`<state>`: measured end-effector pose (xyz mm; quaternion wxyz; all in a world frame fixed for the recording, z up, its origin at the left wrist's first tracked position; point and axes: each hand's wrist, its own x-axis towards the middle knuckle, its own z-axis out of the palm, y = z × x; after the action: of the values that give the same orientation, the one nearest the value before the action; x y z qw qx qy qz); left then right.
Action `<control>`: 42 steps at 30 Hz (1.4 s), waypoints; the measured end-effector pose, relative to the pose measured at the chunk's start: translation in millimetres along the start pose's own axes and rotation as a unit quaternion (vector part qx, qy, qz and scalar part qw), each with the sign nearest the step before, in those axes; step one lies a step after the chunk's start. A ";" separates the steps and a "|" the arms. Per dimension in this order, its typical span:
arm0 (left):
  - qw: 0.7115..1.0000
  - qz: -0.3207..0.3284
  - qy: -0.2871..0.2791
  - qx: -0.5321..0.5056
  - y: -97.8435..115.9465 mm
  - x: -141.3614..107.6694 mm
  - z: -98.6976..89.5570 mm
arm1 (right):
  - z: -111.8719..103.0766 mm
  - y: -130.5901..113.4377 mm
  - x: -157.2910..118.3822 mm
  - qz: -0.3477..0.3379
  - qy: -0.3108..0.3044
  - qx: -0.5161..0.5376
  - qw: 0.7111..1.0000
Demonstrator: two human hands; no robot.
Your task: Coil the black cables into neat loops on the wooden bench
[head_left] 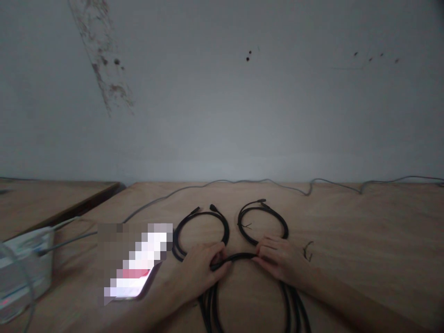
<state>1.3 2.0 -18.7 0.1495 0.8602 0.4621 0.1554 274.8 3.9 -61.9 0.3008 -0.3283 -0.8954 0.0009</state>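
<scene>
Left hand (199,273) curled nearly shut around a smooth black rubber cable (234,256), right hand (280,259) pinching it too, a short arc between them; more round cable coiled in two rings on a grainy plywood table (364,231).

Your left hand (198,272) and right hand (281,259) pinch a short span of black cable (236,255) between them, at 6 o'clock on the plywood tabletop (350,231). Just above your hands, at 12 o'clock, sit a left cable loop (201,213) and a right cable loop (263,209), their connector ends pointing up, while more black strands (211,310) run down toward you. At 9 o'clock lies a pixelated device (137,263), and past it a white plastic box (27,263) with a grey lead (72,239). A thin grey cable (263,181) snakes along the far edge beneath a stained wall (104,60).
</scene>
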 end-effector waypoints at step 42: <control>1.000 -0.002 0.003 -0.001 -0.5 0.2 -0.4 | -7.9 8.2 -4.8 0.025 -0.033 0.088 0.995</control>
<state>0.9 2.5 -18.6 0.1497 0.8589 0.4636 0.1581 286.7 5.9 -59.7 0.2984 -0.3226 -0.8929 0.0982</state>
